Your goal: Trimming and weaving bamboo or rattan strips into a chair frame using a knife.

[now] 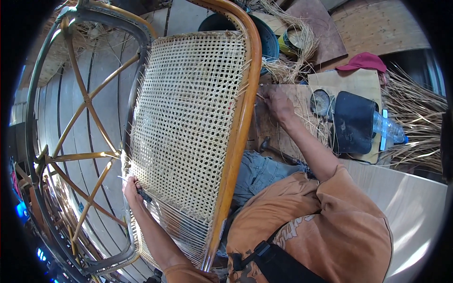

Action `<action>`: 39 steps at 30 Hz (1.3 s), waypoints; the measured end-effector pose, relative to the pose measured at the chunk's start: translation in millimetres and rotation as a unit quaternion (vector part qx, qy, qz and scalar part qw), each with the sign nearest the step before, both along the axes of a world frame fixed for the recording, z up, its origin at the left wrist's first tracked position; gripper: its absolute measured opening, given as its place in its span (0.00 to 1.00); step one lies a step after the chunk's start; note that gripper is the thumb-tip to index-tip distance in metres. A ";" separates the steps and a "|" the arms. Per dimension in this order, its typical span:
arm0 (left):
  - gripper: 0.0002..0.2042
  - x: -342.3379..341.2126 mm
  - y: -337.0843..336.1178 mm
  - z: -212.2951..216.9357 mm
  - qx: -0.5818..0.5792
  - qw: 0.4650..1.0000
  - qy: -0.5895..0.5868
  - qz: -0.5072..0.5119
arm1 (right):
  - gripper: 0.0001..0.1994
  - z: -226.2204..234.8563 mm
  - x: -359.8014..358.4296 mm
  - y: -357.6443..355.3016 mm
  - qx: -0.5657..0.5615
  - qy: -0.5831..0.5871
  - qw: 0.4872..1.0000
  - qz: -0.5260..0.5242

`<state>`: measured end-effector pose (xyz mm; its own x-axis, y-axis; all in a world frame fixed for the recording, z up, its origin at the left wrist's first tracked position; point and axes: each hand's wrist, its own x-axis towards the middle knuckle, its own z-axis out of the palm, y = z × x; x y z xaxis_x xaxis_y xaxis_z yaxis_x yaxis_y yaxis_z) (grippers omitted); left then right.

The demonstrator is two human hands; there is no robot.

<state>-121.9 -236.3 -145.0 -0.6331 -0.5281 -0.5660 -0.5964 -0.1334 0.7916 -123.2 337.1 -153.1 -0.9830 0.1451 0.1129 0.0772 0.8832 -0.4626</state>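
A chair frame of bent rattan poles stands tilted before me, with a woven cane panel (188,99) in open mesh stretched across it. Its lower part shows only parallel strands (184,224). My left hand (133,189) is closed at the panel's left edge around a slim tool (145,196) with a dark handle; a pale thin tip juts out past the fingers. Just beyond the orange-brown right pole (240,137), my right hand (279,106) is closed with its fingers pinched near the pole. What it pinches is too small to make out.
A hammer (278,150) lies by my leg. On the board at right are a round dish (322,102), a black container (353,122) and a plastic bottle (389,128). Beyond are a red cap (364,62), cane bundles (417,118) and a dark tub (266,40).
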 end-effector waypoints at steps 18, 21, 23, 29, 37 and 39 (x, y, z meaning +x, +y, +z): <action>0.05 1.5 -5.9 0.2 -0.029 0.996 0.050 -0.070 | 0.10 86.6 -5.5 2.4 -0.269 0.020 0.959 -0.083; 0.03 4.9 -3.3 12.2 -0.015 0.998 0.047 -0.037 | 0.09 128.6 -43.3 -64.9 -0.319 -0.036 0.947 0.015; 0.02 7.2 -4.3 17.7 -0.005 0.999 0.039 -0.016 | 0.09 122.3 -70.2 -130.0 -0.308 -0.074 0.936 0.154; 0.05 3.2 -2.7 12.7 0.038 0.999 0.006 -0.004 | 0.09 88.5 -92.5 -345.4 -0.078 -0.203 0.884 0.413; 0.06 1.4 -4.6 17.2 0.043 0.999 -0.005 -0.005 | 0.09 37.1 -94.4 -422.2 -0.015 -0.137 0.857 0.496; 0.06 0.5 -5.4 15.9 0.056 0.998 -0.017 -0.002 | 0.09 34.8 -95.4 -425.6 -0.025 -0.154 0.857 0.492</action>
<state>-121.4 -241.6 -129.0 -0.6143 -0.4576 -0.6428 -0.6240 -0.2169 0.7507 -218.6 -88.5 -118.3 -0.6151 -0.7730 -0.1552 -0.5680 0.5710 -0.5928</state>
